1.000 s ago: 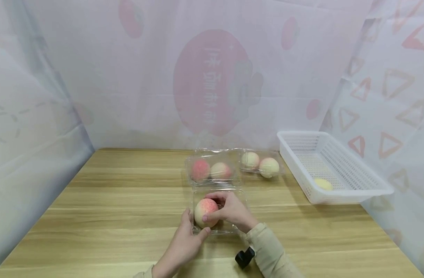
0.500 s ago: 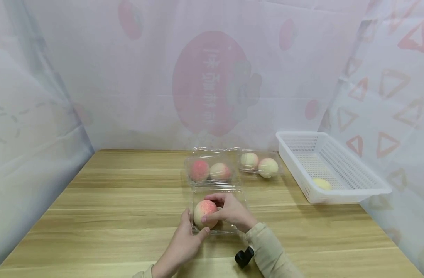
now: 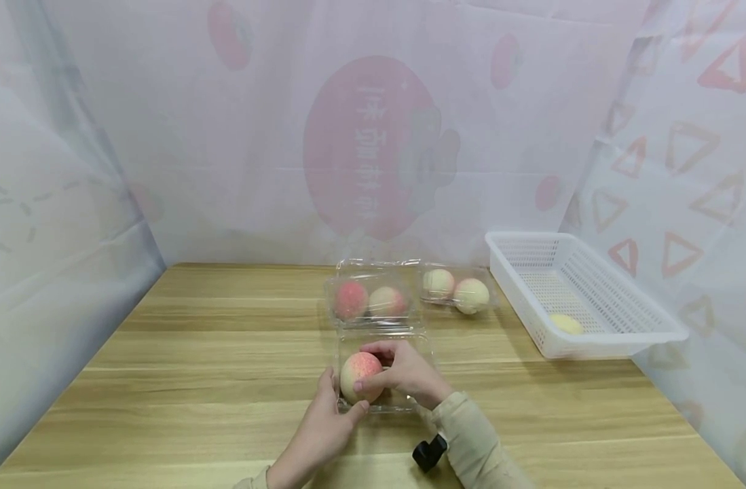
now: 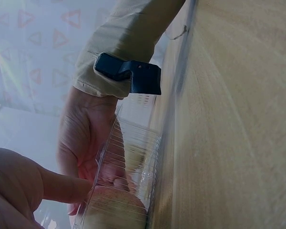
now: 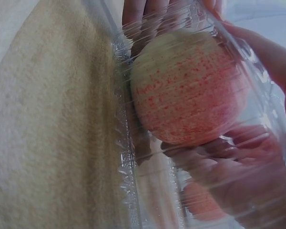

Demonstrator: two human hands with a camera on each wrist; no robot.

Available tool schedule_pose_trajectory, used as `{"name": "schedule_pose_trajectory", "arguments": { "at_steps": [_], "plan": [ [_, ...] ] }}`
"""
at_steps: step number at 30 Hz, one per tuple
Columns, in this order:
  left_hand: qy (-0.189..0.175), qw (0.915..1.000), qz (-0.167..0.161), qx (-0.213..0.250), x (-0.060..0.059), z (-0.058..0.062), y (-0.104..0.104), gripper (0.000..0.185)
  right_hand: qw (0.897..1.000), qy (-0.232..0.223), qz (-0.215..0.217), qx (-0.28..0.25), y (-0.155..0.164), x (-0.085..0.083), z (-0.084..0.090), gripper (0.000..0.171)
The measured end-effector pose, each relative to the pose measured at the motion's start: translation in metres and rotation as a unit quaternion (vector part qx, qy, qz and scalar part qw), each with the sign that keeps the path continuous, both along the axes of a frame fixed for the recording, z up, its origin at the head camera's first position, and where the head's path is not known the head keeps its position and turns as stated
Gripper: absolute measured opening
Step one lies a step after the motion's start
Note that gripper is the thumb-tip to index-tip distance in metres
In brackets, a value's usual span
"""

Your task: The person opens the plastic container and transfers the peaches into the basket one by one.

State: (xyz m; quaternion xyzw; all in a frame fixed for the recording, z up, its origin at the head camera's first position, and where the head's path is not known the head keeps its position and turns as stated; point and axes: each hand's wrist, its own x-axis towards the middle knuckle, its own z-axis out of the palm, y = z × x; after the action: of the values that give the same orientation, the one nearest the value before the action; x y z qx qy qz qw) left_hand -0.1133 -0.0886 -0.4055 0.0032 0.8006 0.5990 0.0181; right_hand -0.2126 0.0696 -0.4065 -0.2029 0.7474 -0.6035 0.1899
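Observation:
A pink-and-cream peach [image 3: 361,375] sits at the left end of an open clear plastic box [image 3: 392,409]. My right hand [image 3: 411,375] grips it from the right, thumb in front and fingers behind, inside the box. My left hand [image 3: 325,428] holds the box's near left corner, its fingers along the outer side and the thumb at the front rim. In the right wrist view, the peach [image 5: 190,90] shows through the ribbed plastic wall. The left wrist view shows the right hand [image 4: 88,133] reaching over the box wall.
Behind, a clear box holds a red peach [image 3: 351,301] and a pale one [image 3: 387,302]. Another clear box [image 3: 455,272] with two pale peaches stands right of it. A white basket [image 3: 525,305] at the right contains a yellow item [image 3: 567,324]. A black device [image 3: 430,454] hangs at the right sleeve.

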Motion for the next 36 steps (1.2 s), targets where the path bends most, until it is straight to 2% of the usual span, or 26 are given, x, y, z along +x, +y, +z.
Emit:
{"name": "schedule_pose_trajectory", "arguments": {
  "at_steps": [8,18,36],
  "plan": [
    [-0.002,1.0,0.003,0.0,0.0001,0.0002,0.0004,0.092,1.0,0.008,0.001,0.003,0.0004,-0.0001,0.001,0.059],
    [0.021,0.9998,-0.005,0.006,0.0004,-0.0026,-0.0001,0.091,1.0,-0.007,0.004,-0.003,0.0009,0.0009,-0.0005,0.064],
    [0.013,0.9999,0.003,-0.004,0.0006,-0.0007,0.0007,0.092,1.0,-0.004,-0.01,0.005,0.0005,0.0014,-0.0009,0.06]
  ]
}}
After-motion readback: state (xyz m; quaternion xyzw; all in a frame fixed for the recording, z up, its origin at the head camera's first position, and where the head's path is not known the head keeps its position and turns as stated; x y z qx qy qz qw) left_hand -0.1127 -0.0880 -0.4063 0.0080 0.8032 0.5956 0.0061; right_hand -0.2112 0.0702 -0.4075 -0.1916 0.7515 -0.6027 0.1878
